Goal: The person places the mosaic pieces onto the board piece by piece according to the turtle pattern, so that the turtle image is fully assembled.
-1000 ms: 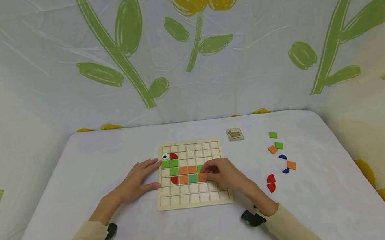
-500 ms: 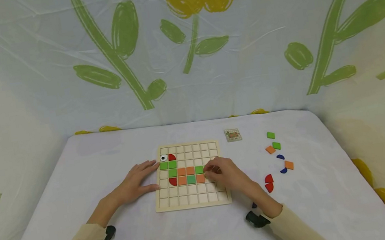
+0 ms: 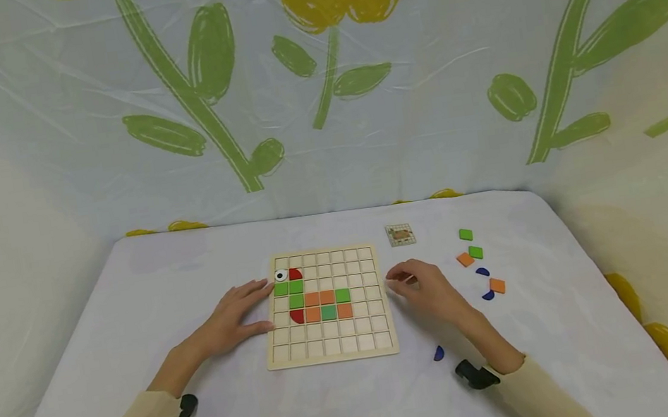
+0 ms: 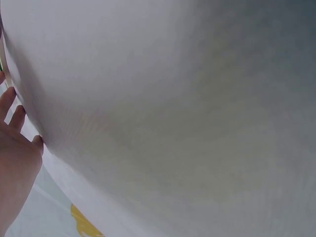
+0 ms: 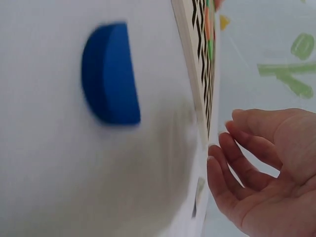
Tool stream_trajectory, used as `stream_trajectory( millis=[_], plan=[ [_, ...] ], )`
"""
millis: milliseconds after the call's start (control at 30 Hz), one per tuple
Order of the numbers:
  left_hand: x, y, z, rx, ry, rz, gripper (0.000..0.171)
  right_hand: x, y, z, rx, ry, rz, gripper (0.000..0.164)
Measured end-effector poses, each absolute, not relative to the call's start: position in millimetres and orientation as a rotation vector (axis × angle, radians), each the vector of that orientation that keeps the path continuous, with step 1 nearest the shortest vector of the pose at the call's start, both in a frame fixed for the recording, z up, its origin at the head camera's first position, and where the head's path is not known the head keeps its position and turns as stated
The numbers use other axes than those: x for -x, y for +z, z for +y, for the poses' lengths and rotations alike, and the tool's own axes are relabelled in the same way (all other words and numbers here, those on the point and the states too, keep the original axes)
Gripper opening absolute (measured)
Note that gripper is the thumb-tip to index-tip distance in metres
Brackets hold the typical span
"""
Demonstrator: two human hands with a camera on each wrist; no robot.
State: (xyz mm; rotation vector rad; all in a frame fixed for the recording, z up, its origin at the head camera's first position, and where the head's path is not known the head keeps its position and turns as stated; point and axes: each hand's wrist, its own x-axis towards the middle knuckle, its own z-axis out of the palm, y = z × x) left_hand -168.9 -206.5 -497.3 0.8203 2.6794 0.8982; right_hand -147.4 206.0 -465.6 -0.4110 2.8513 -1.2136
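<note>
A wooden grid board (image 3: 333, 347) lies on the table with square tiles in its cells. Among them are a green tile (image 3: 343, 295), an orange tile (image 3: 345, 311), a red quarter-round piece (image 3: 297, 317) and a white eye piece (image 3: 281, 275). My left hand (image 3: 228, 321) rests at the board's left edge, thumb and fingers spread and touching or nearly touching it. Just off the right edge, my right hand (image 3: 428, 293) hovers with loosely bent fingers and nothing between them; the right wrist view shows its palm (image 5: 281, 182) bare.
Right of the board lie green tiles (image 3: 466, 235), orange tiles (image 3: 497, 285) and blue half-round pieces (image 3: 482, 272). Another blue half-round (image 3: 438, 353) sits nearer, left of my right wrist. A small picture card (image 3: 400, 235) is behind the board. Flowered cloth (image 3: 326, 152) hangs at the back.
My right hand has let go of the orange tile in its cell and moved right, off the board. It now covers the loose red pieces; the near blue half-round is uncovered. My left hand stays put.
</note>
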Motion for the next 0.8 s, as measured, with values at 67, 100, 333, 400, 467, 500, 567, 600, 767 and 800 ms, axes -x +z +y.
stream_trajectory(
  millis=[67, 100, 333, 400, 467, 500, 567, 600, 767, 800],
  plan=[
    [169.1, -497.1, -206.8, -0.815, 0.902, 2.677, 0.080, 149.3, -466.1, 214.4, 0.389, -1.207, 2.878, 0.016],
    [169.2, -497.0, -207.0, -0.812, 0.901, 2.678, 0.080, 150.1, -466.0, 218.8, 0.379, -1.208, 2.887, 0.016],
    [169.1, -495.5, -206.5, -0.806, 0.897, 2.678, 0.080, 154.8, -463.7, 250.4, 0.298, -1.229, 2.931, 0.019],
    [168.6, -494.7, -206.2, -0.808, 0.903, 2.674, 0.080, 155.6, -462.3, 259.2, 0.282, -1.240, 2.945, 0.020],
    [168.2, -494.1, -206.3, -0.802, 0.906, 2.671, 0.080, 156.3, -461.2, 267.3, 0.267, -1.246, 2.960, 0.020],
    [168.0, -494.0, -206.4, -0.801, 0.905, 2.671, 0.080, 156.1, -460.1, 271.0, 0.260, -1.247, 2.969, 0.020],
    [168.1, -494.1, -206.4, -0.795, 0.901, 2.671, 0.080, 155.9, -458.6, 278.3, 0.243, -1.248, 2.985, 0.021],
    [168.2, -494.2, -206.5, -0.792, 0.901, 2.670, 0.080, 155.7, -457.7, 281.9, 0.233, -1.250, 2.991, 0.021],
    [168.8, -495.0, -206.7, -0.790, 0.904, 2.663, 0.080, 155.0, -456.5, 298.3, 0.125, -1.217, 3.038, 0.025],
    [168.8, -495.0, -206.8, -0.791, 0.902, 2.664, 0.080, 155.0, -456.6, 301.6, 0.102, -1.220, 3.040, 0.026]
  ],
)
